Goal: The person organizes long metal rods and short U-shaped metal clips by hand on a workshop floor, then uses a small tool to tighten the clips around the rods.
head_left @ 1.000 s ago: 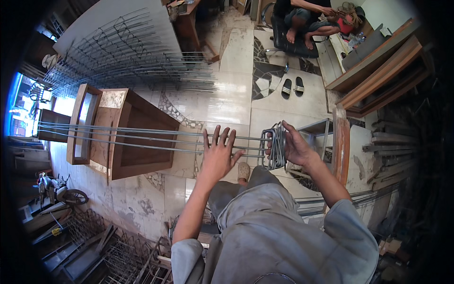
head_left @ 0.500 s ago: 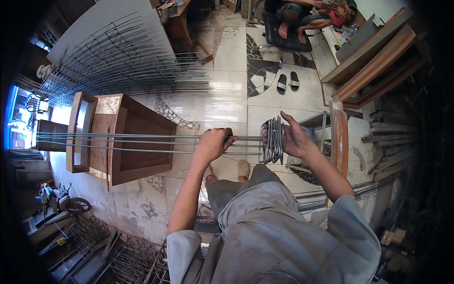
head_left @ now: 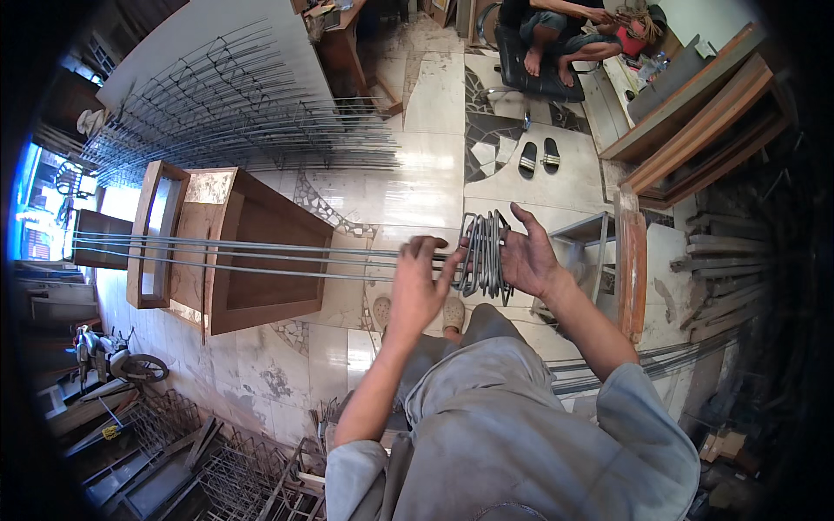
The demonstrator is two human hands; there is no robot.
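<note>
Three long thin steel rods [head_left: 261,250] run from the far left to my hands. Around their right end hangs a bunch of rectangular bent-steel stirrups [head_left: 486,256], packed side by side and slightly tilted. My right hand [head_left: 532,259] holds the bunch from its right side, palm against the rings and thumb stretched up; its other fingers are largely hidden behind the steel. Just left of the bunch, my left hand [head_left: 420,282] is open at the rods, fingers apart and thumb toward the rings. Whether it touches either is unclear.
A wooden cabinet-like piece [head_left: 269,252] lies under the rods. Steel mesh cages [head_left: 234,113] lean at the back left. Slippers [head_left: 539,158] lie ahead, near a seated person [head_left: 565,43]. A metal frame [head_left: 591,234] and wooden post [head_left: 630,269] stand close on the right.
My left hand has let go of the rods, opened and moved right toward the stirrups. My right hand and the stirrups have shifted slightly left along the rods.
</note>
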